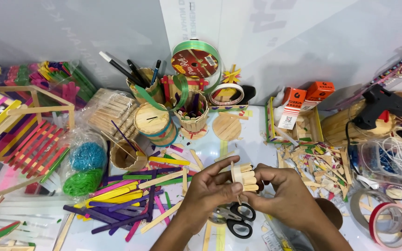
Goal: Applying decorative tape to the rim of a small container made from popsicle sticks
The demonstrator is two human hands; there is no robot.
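My left hand [209, 189] and my right hand [282, 193] meet over the table and together hold a small piece of short wooden sticks glued side by side [246, 177], with a thin stick running down between my fingers. Black-handled scissors [238, 220] lie on the table just beneath my hands. A loose heap of coloured craft sticks [131, 197], purple, yellow, pink and green, lies left of my left hand.
Round stick-built pots [153, 123] and a pen holder [192, 113] stand behind. A green ribbon spool [196, 58] leans on the wall. A black glue gun [380, 104], stick offcuts [324, 165] and tape rolls [389, 223] sit right. A coloured slatted frame [19, 135] stands left.
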